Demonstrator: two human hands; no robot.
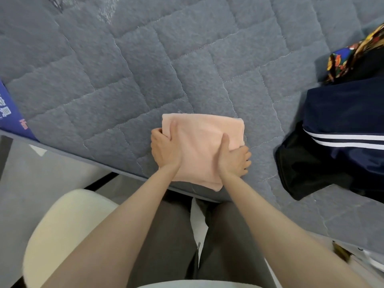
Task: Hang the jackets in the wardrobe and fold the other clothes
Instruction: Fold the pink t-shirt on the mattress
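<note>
A folded pale pink cloth (pixel 200 142) lies near the front edge of the grey quilted bed (pixel 124 69). My left hand (pixel 164 148) grips its left side, thumb on top and fingers tucked under. On the cloth's right side, my right hand (pixel 234 157) holds it the same way, thumb on top. The cloth's near corner hangs slightly over the bed edge. A navy jacket with white stripes (pixel 342 129) lies folded at the right, over a black garment (pixel 307 171).
A colourful patterned garment (pixel 353 57) lies at the far right of the bed. A blue box (pixel 10 115) sits at the bed's left edge. A cream cushioned seat (pixel 62 231) stands by my left leg on the floor.
</note>
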